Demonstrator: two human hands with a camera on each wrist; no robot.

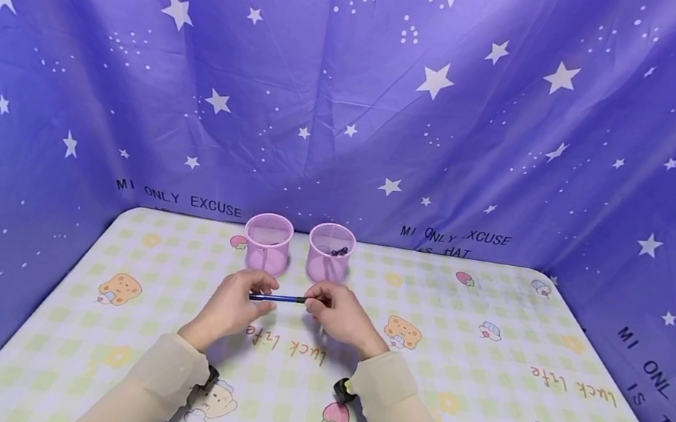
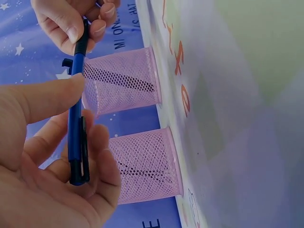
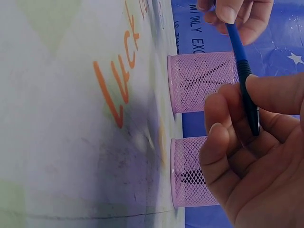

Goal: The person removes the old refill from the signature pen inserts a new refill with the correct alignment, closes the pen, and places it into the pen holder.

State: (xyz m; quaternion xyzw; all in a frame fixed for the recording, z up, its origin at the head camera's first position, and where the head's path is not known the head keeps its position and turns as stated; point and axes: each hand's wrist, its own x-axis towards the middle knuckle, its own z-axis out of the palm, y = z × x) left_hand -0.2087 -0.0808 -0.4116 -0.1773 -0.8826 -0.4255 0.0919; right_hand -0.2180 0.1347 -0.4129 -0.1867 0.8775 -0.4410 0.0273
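A blue pen [image 1: 279,299] with a black grip and black clip lies level between my two hands above the table. My left hand [image 1: 231,307] pinches its clip end between thumb and fingers. At the other end, the thumb and fingers of my right hand [image 1: 345,316] pinch the black grip [image 3: 244,80], with the tip pointing into the palm. Just beyond the hands stand two pink mesh pen cups, side by side and upright. Dark pen ends [image 1: 340,251] show near the rim of the right cup [image 1: 326,269]. Thin dark shapes show through the mesh of the left cup [image 1: 265,260].
A checked cloth with cartoon prints covers the table [image 1: 494,404]. Purple star-patterned curtain [image 1: 361,79] hangs behind the cups and along both sides. Each wrist wears a small black device [image 1: 344,391] below a beige sleeve.
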